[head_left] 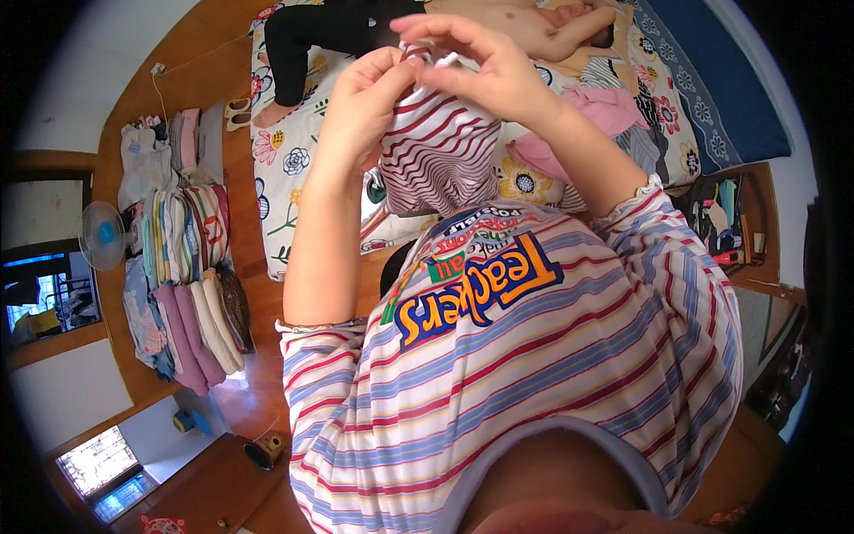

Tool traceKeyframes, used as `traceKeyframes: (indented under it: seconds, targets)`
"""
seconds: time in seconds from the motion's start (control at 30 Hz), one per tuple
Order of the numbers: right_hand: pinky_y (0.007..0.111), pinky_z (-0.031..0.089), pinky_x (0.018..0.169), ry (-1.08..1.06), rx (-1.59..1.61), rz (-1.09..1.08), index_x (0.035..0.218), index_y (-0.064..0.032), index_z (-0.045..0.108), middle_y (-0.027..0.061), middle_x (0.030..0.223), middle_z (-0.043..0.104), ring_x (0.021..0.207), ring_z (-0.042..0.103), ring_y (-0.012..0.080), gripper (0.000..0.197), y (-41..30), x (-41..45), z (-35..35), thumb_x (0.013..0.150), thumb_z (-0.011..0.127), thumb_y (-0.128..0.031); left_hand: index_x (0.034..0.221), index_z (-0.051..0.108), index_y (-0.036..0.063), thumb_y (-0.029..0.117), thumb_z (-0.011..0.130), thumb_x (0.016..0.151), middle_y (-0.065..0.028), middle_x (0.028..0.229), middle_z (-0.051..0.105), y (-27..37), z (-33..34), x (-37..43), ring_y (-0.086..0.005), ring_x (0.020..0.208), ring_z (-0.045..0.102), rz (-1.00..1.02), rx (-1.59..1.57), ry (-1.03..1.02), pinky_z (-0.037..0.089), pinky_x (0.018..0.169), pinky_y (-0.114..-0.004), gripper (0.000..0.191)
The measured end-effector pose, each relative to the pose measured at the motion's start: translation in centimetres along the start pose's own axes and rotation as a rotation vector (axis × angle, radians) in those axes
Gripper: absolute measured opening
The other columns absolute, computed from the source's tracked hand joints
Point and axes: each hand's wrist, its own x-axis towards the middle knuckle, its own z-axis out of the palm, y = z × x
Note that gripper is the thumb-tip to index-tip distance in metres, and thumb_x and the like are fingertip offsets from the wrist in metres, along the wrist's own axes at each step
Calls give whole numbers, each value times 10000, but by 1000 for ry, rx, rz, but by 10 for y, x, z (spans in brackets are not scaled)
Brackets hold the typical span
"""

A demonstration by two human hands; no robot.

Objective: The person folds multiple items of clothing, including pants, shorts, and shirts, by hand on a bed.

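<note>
A white garment with dark red stripes (440, 147) hangs bunched from my hands, over the near edge of the bed. My left hand (367, 100) pinches its gathered top between thumb and fingers. Beside it, my right hand (474, 63) is curved over the same gathered cloth with its fingers apart; whether it grips the cloth is unclear from the blur. White narrow pieces of the cloth stick up between the two hands. The lower end of the garment reaches down to the front of my striped shirt (534, 347).
A person (520, 27) lies across the far side of the flowered bed (293, 133). Pink clothing (600, 110) and other clothes lie on the bed at right. Folded clothes (177, 233) are stacked at left, near a fan (103, 233). Slippers (237, 115) stand beside the bed.
</note>
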Motion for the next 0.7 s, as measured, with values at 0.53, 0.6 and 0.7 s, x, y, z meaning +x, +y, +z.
traceKeyframes:
  seconds: [0.53,0.6,0.7]
  targets:
    - [238,417,844,-386,6,256,889,-26,548,31,1007,560,946,528,103,126,1,-1,-23,787,617,-1,810,617,20,96,666,825,35,739,601,-11,-12,-10,-2,640,503,32,133,-3,370,561,-148,91]
    - [216,441,705,-350,-266,18,875,-32,585,5,819,599,779,542,73,97,-6,3,-27,802,639,-66,792,612,24,85,664,809,35,736,607,-10,-12,-12,-7,632,504,46,283,-2,375,561,-157,82]
    - [267,465,740,-397,-322,37,790,-1,575,76,890,612,852,594,152,102,-32,16,-34,780,666,-47,711,567,39,58,658,784,40,764,592,-17,-19,-3,-11,655,493,476,783,66,370,573,-165,119]
